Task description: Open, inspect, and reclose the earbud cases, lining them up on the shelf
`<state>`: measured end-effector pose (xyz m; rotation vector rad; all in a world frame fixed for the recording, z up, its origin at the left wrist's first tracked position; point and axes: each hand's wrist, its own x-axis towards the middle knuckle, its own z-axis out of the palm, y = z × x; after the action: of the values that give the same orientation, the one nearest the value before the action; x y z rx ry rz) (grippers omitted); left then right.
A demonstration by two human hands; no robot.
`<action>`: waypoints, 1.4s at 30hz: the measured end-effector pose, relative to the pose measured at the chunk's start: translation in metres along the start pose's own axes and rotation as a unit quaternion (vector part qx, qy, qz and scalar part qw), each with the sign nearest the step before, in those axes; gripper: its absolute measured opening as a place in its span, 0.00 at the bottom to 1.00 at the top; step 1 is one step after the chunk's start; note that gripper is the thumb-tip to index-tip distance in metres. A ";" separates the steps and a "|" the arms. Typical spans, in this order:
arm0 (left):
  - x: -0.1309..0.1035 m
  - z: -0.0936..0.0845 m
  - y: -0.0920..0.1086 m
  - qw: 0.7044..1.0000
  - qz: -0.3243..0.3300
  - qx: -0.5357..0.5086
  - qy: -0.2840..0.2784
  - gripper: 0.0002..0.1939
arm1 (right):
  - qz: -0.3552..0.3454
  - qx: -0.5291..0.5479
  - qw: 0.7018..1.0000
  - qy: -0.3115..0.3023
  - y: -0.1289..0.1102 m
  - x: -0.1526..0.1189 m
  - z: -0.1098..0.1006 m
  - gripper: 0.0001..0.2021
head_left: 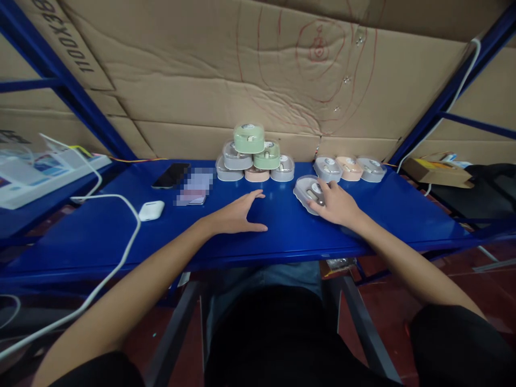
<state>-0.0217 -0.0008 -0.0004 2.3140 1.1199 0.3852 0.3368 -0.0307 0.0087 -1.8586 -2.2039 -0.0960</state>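
Right hand [336,204], centre-right of frame, lies fingers spread over a grey case [308,192] lying alone on the blue shelf [282,236]; grasp not closed. Left hand [237,215] rests flat and released at centre. Stacked cases [252,153] stand behind, a row of three [350,168] to upper right. Judgement: pinch the case by its sides, lift clear of the row before moving.

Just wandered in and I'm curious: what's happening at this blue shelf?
A person sits at a blue metal shelf. Their right hand rests on a grey earbud case lying alone, while the left hand lies flat and empty on the shelf. Behind stand a pyramid of cases and a row of three cases.
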 end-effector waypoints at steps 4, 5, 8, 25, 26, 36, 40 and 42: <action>0.000 0.001 -0.002 1.000 0.011 0.000 0.004 0.62 | 0.037 0.000 0.999 -0.002 0.000 0.034 0.005 0.48; 0.000 0.001 -0.003 1.000 0.017 0.001 0.007 0.61 | 0.039 -0.001 0.999 0.014 -0.002 0.042 0.008 0.48; 0.000 0.001 -0.004 1.000 0.023 0.010 0.007 0.59 | 0.030 0.007 0.997 0.076 -0.009 0.060 0.016 0.49; -0.002 -0.002 0.003 0.999 -0.006 0.023 -0.029 0.60 | 0.004 -0.132 0.991 0.019 -0.023 0.092 0.000 0.22; -0.002 -0.002 0.003 0.999 -0.005 0.023 -0.028 0.60 | -0.014 -0.129 0.991 0.039 -0.025 0.093 0.001 0.22; 0.001 0.002 -0.003 1.000 0.013 0.026 -0.009 0.61 | -0.151 -0.003 0.975 0.161 -0.116 0.139 -0.006 0.43; 0.002 0.003 -0.005 0.999 0.026 0.024 0.002 0.59 | -0.048 0.024 0.979 0.198 -0.185 0.173 -0.024 0.47; 0.002 0.003 -0.006 0.999 0.036 0.023 0.004 0.57 | 0.005 0.032 0.982 0.186 -0.209 0.192 -0.030 0.48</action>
<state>-0.0226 0.0027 -0.0063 2.3993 1.0623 0.3998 0.1086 0.1097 0.1071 -1.6594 -1.9176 -0.3362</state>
